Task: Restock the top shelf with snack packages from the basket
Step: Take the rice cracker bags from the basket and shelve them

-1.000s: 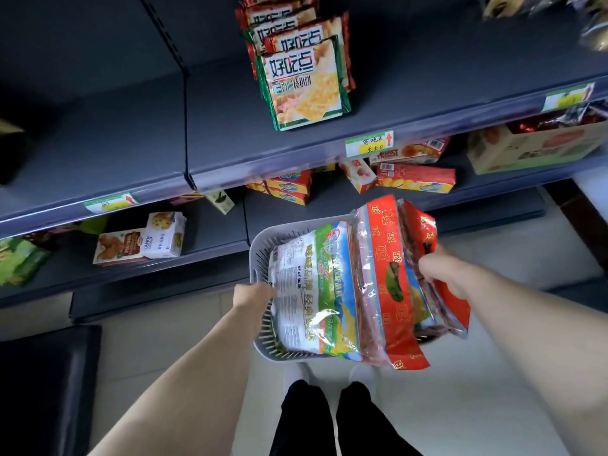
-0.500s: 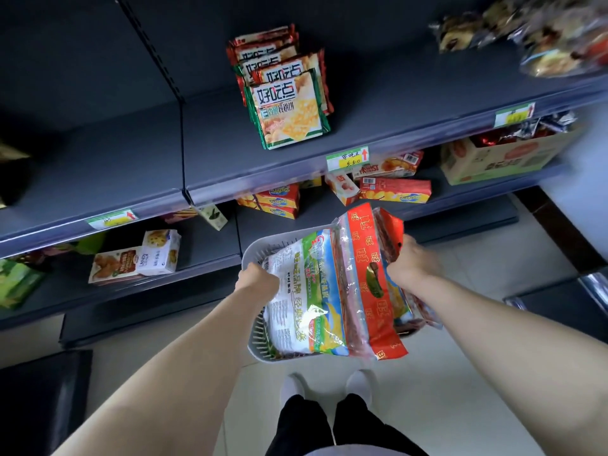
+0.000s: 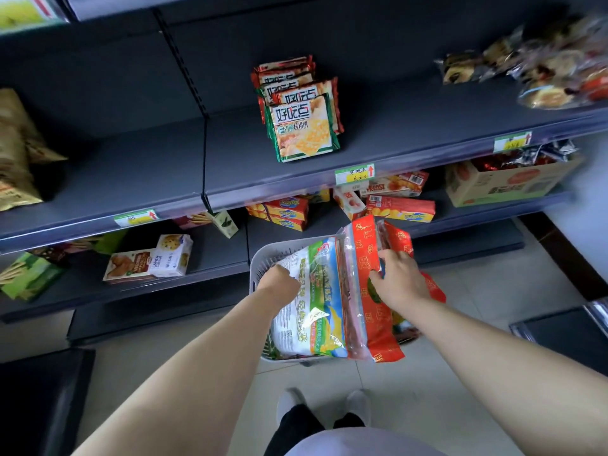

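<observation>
A pale grey basket [image 3: 263,258] hangs in front of me at waist height, and my left hand [image 3: 278,283] grips its left rim. Large snack packages stand on edge inside it: a white-and-green one [image 3: 311,311] and a red one with a clear strip [image 3: 376,327]. My right hand [image 3: 396,279] reaches over the red package, fingers curled around its upper part. The dark shelf [image 3: 230,159] above holds a row of green and red cracker packs [image 3: 302,126] near its middle.
Brown bags [image 3: 16,153] sit at the shelf's far left and clear-wrapped pastries [image 3: 552,70] at its far right. The lower shelf carries small boxes [image 3: 151,261], orange packs [image 3: 399,209] and a cardboard carton [image 3: 506,182]. Pale tiled floor [image 3: 460,373] lies below.
My right hand has shifted from behind the red package onto its upper front. The view has tilted upward, bringing more of the shelf and the bags at the left into sight.
</observation>
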{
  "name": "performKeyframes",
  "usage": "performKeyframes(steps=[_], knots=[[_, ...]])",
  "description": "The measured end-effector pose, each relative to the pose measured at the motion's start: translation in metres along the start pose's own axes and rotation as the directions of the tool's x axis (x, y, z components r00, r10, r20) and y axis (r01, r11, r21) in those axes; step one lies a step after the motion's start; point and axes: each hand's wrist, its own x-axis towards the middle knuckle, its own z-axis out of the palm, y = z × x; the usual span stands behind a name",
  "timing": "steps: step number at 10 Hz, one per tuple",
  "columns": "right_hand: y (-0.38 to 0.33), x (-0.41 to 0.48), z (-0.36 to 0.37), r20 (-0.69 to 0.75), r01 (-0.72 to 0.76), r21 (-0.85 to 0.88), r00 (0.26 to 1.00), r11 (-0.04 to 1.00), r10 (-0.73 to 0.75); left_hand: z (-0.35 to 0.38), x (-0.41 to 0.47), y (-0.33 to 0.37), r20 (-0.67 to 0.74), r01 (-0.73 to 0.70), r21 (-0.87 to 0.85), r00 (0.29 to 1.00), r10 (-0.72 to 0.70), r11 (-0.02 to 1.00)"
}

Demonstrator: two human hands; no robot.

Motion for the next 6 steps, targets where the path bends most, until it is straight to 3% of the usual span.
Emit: performKeyframes(steps=[1,2,3,4,5,6], knots=[[-0.007,-0.003,0.002,-0.104,0.063,-0.065,0.992,0.996,-0.07,0.001,-0.001,-0.01,0.017,0.042,0.019,0.999,-0.042,0.999],[-0.011,-0.004,0.002,-0.157,0.151,-0.147,0.972,0.978,-0.173,0.002,-0.01,-0.013,-0.015,0.049,-0.121,0.999,-0.051,0.992],[-0.016,-0.002,0.006,0.037,0.203,0.0,0.978,0.979,-0.203,0.005,-0.017,-0.021,0.053,-0.092,0.363,0.995,0.078,0.927],[-0.02,-0.004,0.017,0.266,0.134,0.031,0.954,0.99,-0.138,0.002,-0.02,-0.016,0.059,-0.087,0.435,0.996,0.068,0.896],[-0.024,-0.008,0.027,0.267,0.08,-0.044,0.962,0.996,-0.066,0.005,-0.026,-0.012,0.059,0.03,0.219,0.997,-0.044,0.975],[-0.026,-0.011,0.027,0.024,0.066,-0.236,0.998,0.97,-0.062,-0.003,-0.024,-0.011,-0.006,0.099,-0.176,0.995,-0.101,0.979]])
